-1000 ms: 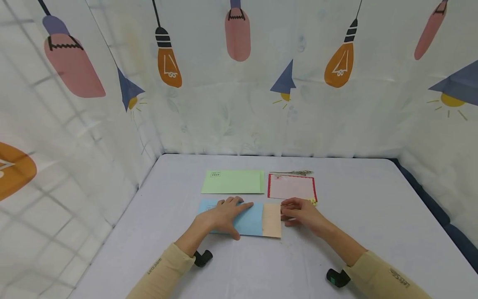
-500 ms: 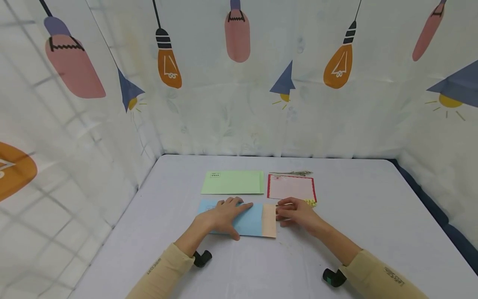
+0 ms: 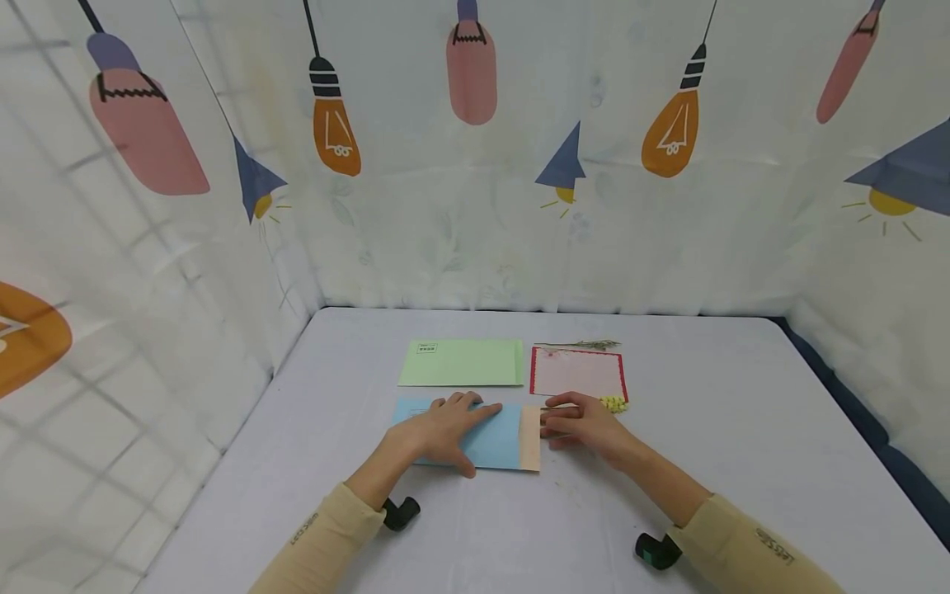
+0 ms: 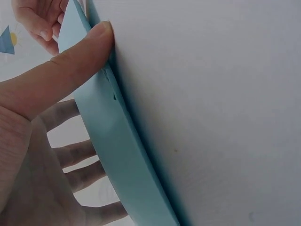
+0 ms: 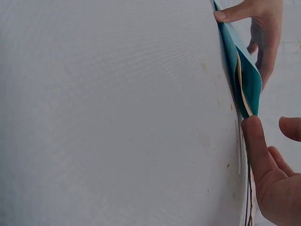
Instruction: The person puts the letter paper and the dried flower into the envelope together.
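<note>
A light blue envelope (image 3: 497, 437) lies on the white table. Across it spreads my left hand (image 3: 445, 433), which holds it by both long edges, thumb (image 4: 89, 49) at the near edge and fingertips at the far one. The envelope's right end gapes in the right wrist view, and a beige card (image 3: 530, 445) sticks out of it as a narrow strip. My right hand (image 3: 582, 425) touches the card's outer end with its fingertips; in the right wrist view its thumb (image 5: 290, 128) stands apart from the fingers. How far the card reaches inside is hidden.
A green envelope (image 3: 463, 363) lies behind the blue one. To its right are a pink card with a red border (image 3: 575, 371) and a dried sprig (image 3: 590, 344). Small yellow flowers (image 3: 614, 404) show beside my right hand. Patterned cloth walls (image 3: 475, 231) surround the table.
My right hand has moved left, and the beige card has slid further into the blue envelope, leaving a narrower strip outside. My left hand has stayed in place.
</note>
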Available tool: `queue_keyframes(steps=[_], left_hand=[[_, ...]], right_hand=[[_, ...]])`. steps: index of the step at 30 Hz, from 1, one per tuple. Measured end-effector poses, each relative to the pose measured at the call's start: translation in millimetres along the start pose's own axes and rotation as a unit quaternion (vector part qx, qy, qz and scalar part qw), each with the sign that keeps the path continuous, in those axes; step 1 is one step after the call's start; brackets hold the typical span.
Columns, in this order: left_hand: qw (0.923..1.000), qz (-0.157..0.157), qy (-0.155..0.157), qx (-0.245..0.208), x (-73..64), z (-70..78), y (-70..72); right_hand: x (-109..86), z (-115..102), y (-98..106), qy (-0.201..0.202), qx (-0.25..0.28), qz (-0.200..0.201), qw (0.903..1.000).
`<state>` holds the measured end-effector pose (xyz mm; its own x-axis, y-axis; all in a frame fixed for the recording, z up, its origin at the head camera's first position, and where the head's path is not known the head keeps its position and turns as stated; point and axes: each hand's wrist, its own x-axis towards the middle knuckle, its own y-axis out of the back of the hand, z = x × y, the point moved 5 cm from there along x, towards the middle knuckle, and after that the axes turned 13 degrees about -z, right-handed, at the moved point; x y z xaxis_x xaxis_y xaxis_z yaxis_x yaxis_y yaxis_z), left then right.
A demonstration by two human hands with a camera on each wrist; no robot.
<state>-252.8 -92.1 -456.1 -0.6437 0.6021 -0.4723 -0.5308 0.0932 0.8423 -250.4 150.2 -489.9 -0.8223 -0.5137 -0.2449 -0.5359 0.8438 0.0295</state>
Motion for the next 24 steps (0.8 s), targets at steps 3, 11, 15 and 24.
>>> queue_keyframes(steps=[3,11,15,24], left_hand=[[1.0000,0.000,-0.001,0.001,0.0,0.0,0.0],[1.0000,-0.004,-0.003,0.006,3.0,-1.6,-0.7],[1.0000,-0.004,-0.002,0.003,3.1,-1.9,-0.4],[1.0000,0.001,-0.006,0.002,2.0,-0.8,0.2]], right_hand=[[0.5,-1.0,-1.8,0.001,0.002,-0.004,1.0000],[2.6,-4.6,-4.7,0.006,0.004,-0.016,0.9998],[4.9,-5.2,-7.5,0.010,0.005,-0.021,0.9997],[10.2,-4.2,-11.8,0.016,0.015,-0.037,0.9991]])
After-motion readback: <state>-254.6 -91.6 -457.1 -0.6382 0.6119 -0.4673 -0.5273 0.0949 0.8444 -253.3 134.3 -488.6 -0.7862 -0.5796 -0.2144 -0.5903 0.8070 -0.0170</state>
